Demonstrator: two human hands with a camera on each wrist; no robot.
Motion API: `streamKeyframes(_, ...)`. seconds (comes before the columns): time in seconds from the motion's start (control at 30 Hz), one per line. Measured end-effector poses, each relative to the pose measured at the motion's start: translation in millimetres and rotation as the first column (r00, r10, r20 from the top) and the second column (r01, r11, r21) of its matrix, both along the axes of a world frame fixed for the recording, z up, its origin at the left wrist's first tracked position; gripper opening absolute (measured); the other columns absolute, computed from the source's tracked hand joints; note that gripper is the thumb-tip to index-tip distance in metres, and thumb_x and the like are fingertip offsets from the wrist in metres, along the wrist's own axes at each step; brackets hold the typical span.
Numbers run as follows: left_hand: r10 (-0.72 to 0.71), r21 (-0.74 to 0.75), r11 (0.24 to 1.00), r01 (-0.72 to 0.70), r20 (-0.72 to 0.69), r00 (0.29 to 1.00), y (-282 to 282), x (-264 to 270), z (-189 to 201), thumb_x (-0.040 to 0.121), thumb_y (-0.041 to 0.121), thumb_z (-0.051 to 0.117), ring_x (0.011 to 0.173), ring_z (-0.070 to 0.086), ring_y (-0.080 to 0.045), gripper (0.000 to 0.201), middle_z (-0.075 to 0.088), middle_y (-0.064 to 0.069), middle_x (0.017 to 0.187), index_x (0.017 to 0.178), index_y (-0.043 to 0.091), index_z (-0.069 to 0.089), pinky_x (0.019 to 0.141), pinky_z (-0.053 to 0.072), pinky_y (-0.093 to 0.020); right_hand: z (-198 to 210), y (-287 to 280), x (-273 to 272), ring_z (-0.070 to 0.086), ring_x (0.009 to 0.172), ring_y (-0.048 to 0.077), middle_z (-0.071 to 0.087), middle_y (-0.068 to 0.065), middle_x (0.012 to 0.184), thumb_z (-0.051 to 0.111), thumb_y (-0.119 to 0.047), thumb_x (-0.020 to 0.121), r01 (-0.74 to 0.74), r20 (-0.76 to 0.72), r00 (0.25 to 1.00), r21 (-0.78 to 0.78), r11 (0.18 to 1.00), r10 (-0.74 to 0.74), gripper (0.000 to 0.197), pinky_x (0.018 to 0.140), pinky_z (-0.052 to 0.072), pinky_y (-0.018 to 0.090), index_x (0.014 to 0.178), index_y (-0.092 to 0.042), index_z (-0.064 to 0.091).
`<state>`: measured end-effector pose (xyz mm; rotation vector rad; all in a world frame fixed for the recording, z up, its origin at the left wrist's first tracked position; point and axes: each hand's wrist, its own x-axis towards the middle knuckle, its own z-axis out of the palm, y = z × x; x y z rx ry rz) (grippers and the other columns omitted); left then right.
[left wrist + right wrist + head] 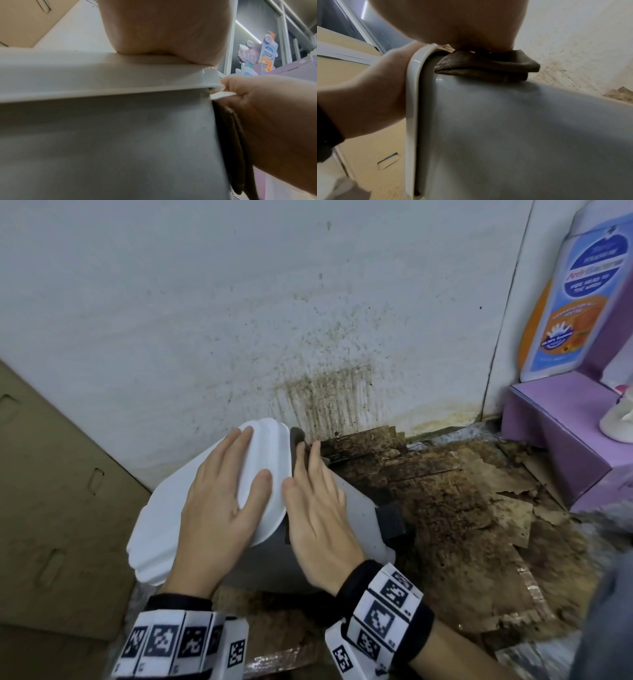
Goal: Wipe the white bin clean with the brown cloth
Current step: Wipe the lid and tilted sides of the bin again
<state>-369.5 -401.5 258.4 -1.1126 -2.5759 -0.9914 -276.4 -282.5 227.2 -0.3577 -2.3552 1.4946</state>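
The white bin (358, 508) leans tilted near the wall, its white lid (161, 518) facing up-left. My left hand (236, 467) lies flat on the lid with straight fingers, its palm (163, 27) pressing the lid's top. My right hand (308, 474) presses flat on the bin's grey-white side, just right of the lid's rim. Under its fingers and palm is the folded brown cloth (297, 435), squeezed between the right hand (265, 115) and the bin wall (120, 142). The cloth (488, 66) bulges out beneath the palm; most of it is hidden in the head view.
A stained white wall (308, 320) stands behind the bin. Torn, dirty brown cardboard (462, 508) covers the floor to the right. A brown carton (51, 491) stands at the left. A purple display stand (565, 433) with a bottle cut-out (575, 296) occupies the right corner.
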Motion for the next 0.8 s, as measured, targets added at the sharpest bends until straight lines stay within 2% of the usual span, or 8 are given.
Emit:
streamKeyframes(0.1,-0.001,0.006,1.000,0.001,-0.003,1.000,0,0,0,0.099,0.057,0.038,0.149,0.031,-0.007,0.063,0.032,0.016,0.162,0.157,0.033,0.032,0.120,0.032,-0.044,-2,-2,-3,-0.029,0.147,-0.005,-0.023,-0.010,0.166,0.003,-0.054,0.100,0.014,-0.003,1.000,0.079,0.997,-0.014,0.066,0.122,-0.017,0.028,0.158,-0.028,-0.012)
streamKeyframes(0.2,0.001,0.010,1.000,-0.001,-0.006,1.000,-2,-1,0,0.099,0.057,0.037,0.149,0.031,-0.006,0.063,0.032,0.017,0.162,0.157,0.034,0.032,0.120,0.031,-0.043,-3,2,-4,-0.027,0.146,-0.008,-0.019,-0.016,0.164,0.008,-0.041,0.103,-0.027,-0.024,0.999,0.105,0.994,0.030,0.061,0.120,-0.021,0.024,0.160,-0.025,-0.010)
streamKeyframes(0.27,0.005,0.010,1.000,-0.005,-0.005,1.000,-3,-1,0,0.098,0.058,0.037,0.149,0.031,-0.005,0.063,0.032,0.018,0.162,0.157,0.034,0.032,0.120,0.030,-0.040,-2,4,-1,-0.023,0.147,-0.010,-0.017,-0.024,0.160,0.013,-0.031,0.107,-0.065,-0.060,0.996,0.032,0.997,0.067,0.056,0.120,-0.014,0.021,0.159,-0.029,-0.008)
streamKeyframes(0.37,0.006,0.012,1.000,-0.006,-0.004,1.000,-5,-1,1,0.097,0.059,0.036,0.148,0.030,-0.003,0.064,0.032,0.020,0.162,0.157,0.035,0.032,0.118,0.028,-0.033,-8,7,-2,-0.014,0.151,-0.006,-0.011,-0.020,0.166,0.013,-0.031,0.106,-0.057,-0.118,0.991,0.025,0.998,0.059,0.056,0.126,-0.003,0.029,0.160,-0.031,-0.002)
streamKeyframes(0.47,0.010,0.016,1.000,-0.010,-0.006,1.000,-6,-1,1,0.098,0.058,0.036,0.148,0.031,-0.003,0.063,0.032,0.020,0.161,0.156,0.036,0.032,0.117,0.028,-0.032,-17,14,-6,0.001,0.153,0.000,0.003,-0.012,0.170,0.021,-0.035,0.108,-0.025,-0.134,0.990,0.115,0.993,0.040,0.056,0.127,0.013,0.038,0.162,-0.029,0.008)
streamKeyframes(0.57,0.011,0.015,1.000,-0.011,-0.006,1.000,-6,-1,1,0.098,0.058,0.037,0.147,0.031,-0.004,0.062,0.032,0.020,0.161,0.156,0.036,0.032,0.118,0.029,-0.035,-24,21,-8,0.013,0.151,0.005,0.009,-0.011,0.169,0.022,-0.042,0.107,0.027,-0.146,0.989,0.266,0.964,0.012,0.058,0.123,0.021,0.039,0.162,-0.027,0.012)
streamKeyframes(0.67,0.007,0.020,1.000,-0.007,0.002,1.000,-3,3,1,0.098,0.058,0.037,0.148,0.032,-0.006,0.063,0.033,0.018,0.162,0.156,0.035,0.033,0.119,0.031,-0.039,-33,18,-9,0.004,0.154,0.005,0.004,-0.008,0.170,0.018,-0.043,0.106,0.055,-0.166,0.986,0.298,0.953,-0.005,0.060,0.125,0.013,0.039,0.162,-0.025,0.008)
streamKeyframes(0.8,0.002,-0.011,1.000,-0.002,0.000,1.000,-2,5,0,0.099,0.058,0.037,0.148,0.033,-0.010,0.064,0.035,0.011,0.162,0.157,0.029,0.034,0.119,0.031,-0.042,-40,12,-10,-0.008,0.154,0.000,-0.003,-0.012,0.170,0.023,-0.039,0.108,0.032,-0.171,0.985,0.073,0.997,-0.019,0.057,0.127,0.001,0.034,0.162,-0.028,0.006)
